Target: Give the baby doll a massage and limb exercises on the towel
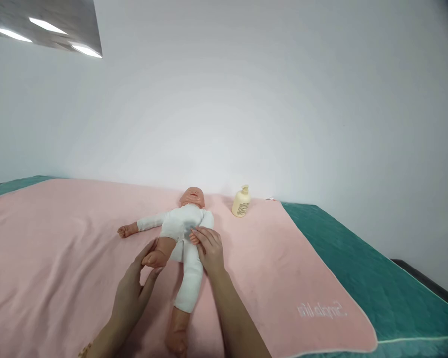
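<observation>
A baby doll with a white cloth body and plastic head, hands and feet lies on its back on a pink blanket. My left hand is closed around the doll's raised, bent leg, thumb and fingers on either side of the foot. At the doll's belly, my right hand has its fingers wrapped on the doll's small hand. The doll's other arm stretches out to the left, and its other leg points toward me.
A cream pump bottle stands upright on the blanket, right of the doll's head. Beneath the blanket is a green quilted cover, showing at both sides. A white wall rises behind. The blanket has creases at left.
</observation>
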{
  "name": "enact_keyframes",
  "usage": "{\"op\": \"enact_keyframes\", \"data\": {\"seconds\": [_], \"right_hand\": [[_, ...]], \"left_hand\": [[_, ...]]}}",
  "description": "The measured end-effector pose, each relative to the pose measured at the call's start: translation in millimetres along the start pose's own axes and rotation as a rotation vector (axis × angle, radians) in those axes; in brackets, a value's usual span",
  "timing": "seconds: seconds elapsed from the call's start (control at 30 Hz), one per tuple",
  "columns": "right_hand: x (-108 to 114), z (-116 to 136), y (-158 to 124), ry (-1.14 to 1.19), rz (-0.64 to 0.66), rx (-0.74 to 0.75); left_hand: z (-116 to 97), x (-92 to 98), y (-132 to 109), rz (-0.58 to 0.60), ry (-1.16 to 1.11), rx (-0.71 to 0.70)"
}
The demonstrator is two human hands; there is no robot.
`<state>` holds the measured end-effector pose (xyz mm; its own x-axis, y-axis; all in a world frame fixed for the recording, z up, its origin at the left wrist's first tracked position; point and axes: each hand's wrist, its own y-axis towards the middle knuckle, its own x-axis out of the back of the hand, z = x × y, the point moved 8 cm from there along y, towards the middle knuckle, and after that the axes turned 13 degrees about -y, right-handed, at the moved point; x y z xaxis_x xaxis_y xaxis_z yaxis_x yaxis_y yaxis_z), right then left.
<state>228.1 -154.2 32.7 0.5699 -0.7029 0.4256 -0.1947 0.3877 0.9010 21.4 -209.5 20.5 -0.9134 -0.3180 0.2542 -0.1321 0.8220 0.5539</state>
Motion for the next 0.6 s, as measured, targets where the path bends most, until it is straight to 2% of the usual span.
{"op": "enact_keyframes", "data": {"seconds": [0.1,0.17,0.23,0.37,0.47,0.6], "right_hand": [[3,-11,-4,-0.017,-0.054,-0.070],[6,-22,-8,-0.010,-0.098,-0.173],[10,-37,-13,0.037,-0.136,-0.355],[15,-66,-28,0.231,-0.211,-0.818],[21,-78,-36,0.346,-0.302,-1.012],[26,-102,-58,0.373,-0.443,-1.232]], "left_hand": [[-2,4.7,-9,0.001,-0.001,0.009],[1,9.5,-17,-0.002,0.001,0.010],[7,16.3,-28,-0.020,0.004,0.012],[17,30.3,-52,-0.051,-0.011,-0.009],[25,40.8,-70,-0.042,-0.043,0.026],[35,49.6,-90,0.059,-0.023,0.008]]}}
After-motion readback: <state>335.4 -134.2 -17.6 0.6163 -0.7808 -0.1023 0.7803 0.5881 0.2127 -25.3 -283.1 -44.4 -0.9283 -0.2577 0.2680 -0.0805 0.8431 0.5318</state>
